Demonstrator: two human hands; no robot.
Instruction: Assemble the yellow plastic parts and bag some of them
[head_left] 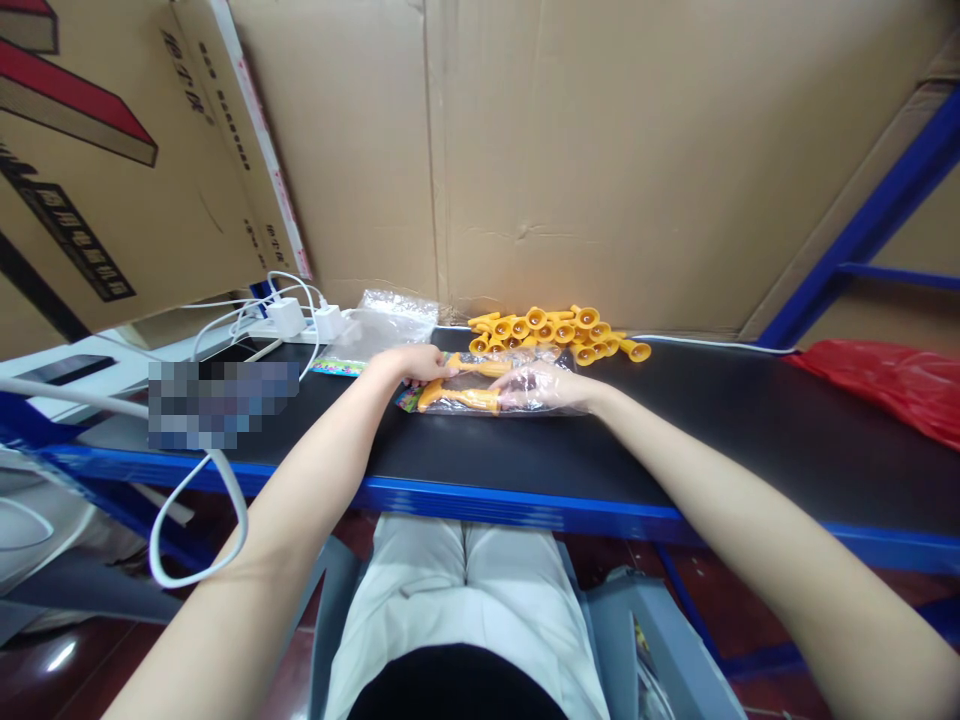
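On the black tabletop in front of me lies a clear plastic bag [555, 402] with a colourful printed edge on its left. Two yellow plastic horn-shaped pieces, an upper one [480, 367] and a lower one [459, 398], are inside it. My left hand [421, 364] is closed on the bag's left end, beside the upper piece. My right hand [541, 386] reaches into the bag from the right, its fingers around the right end of the lower piece. Clear film covers part of that hand. Behind the bag is a pile of similar yellow horn-shaped pieces [536, 318].
More clear bags [382, 330] lie left of the pile. White chargers [286, 316] and cables stand further left, beside a blurred-out item [225, 400]. A red plastic bag [885, 385] rests at the right. Cardboard [600, 150] walls the back; a blue rail [525, 508] edges the front.
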